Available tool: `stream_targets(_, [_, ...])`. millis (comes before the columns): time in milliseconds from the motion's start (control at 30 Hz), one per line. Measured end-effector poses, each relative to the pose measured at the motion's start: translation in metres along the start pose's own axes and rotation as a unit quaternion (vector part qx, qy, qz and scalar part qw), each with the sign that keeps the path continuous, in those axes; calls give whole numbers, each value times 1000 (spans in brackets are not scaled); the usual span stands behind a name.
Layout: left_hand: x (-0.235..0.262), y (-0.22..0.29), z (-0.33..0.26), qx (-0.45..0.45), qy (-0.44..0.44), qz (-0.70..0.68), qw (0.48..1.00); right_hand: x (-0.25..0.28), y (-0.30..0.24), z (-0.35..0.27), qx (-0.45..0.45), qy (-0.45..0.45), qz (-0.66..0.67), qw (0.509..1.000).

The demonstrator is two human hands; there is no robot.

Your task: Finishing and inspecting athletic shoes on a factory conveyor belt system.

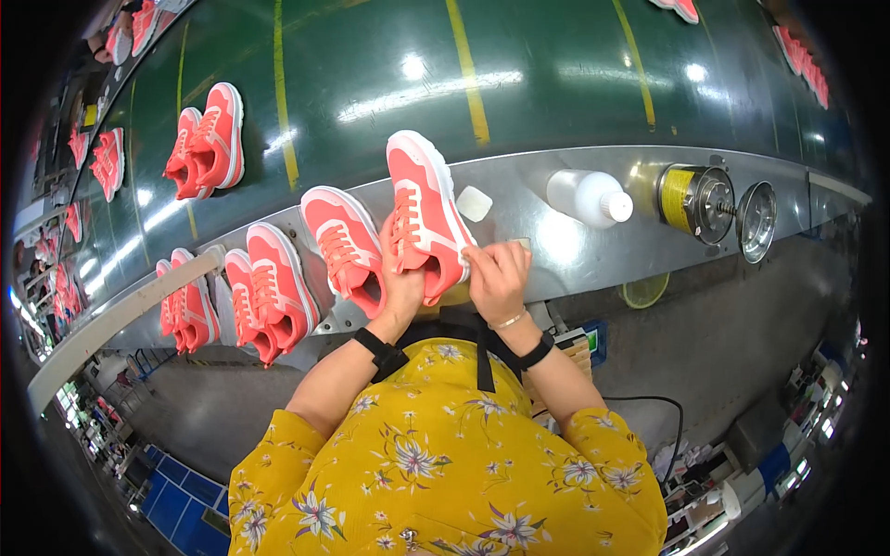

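Note:
A coral-red sneaker point(428, 211) with a white sole is raised over the bench edge, toe pointing away from me. My left hand point(401, 285) is closed around its left side near the collar. At the heel end, my right hand point(501, 278) has its fingers pinched together against the white sole edge. Whatever those fingers hold, if anything, is hidden. Just left of my left hand stands another coral sneaker point(341, 243) of the same kind. A small white pad point(474, 204) lies on the metal ledge, right of the held shoe.
A white bottle point(590, 197) lies on the metal ledge point(565, 250); right of it are a metal can point(695, 202) and round lid point(757, 222). Sneaker pairs point(271, 292) line the left, by a pale curved bar point(120, 324). More sneakers point(206, 139) stand on the green belt point(371, 56).

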State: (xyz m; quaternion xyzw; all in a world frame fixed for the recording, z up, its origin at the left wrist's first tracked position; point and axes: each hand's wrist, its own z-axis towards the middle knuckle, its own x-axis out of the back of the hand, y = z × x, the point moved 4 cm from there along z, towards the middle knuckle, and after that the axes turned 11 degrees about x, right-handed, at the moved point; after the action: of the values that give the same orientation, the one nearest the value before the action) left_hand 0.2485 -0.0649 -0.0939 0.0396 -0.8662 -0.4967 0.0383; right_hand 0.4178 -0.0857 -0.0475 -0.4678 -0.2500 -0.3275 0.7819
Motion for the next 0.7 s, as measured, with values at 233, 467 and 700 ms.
stream_targets(233, [-2, 3, 0, -30, -4, -6, 1000, -36, 19, 57, 14, 48, 34, 998])
stream_targets(467, [-3, 4, -4, -35, -29, 9, 999, -70, 32, 125, 43, 70, 50, 995])
stream_targets(700, [-5, 1, -1, -30, -26, -8, 999, -74, 60, 136, -34, 52, 88, 994])
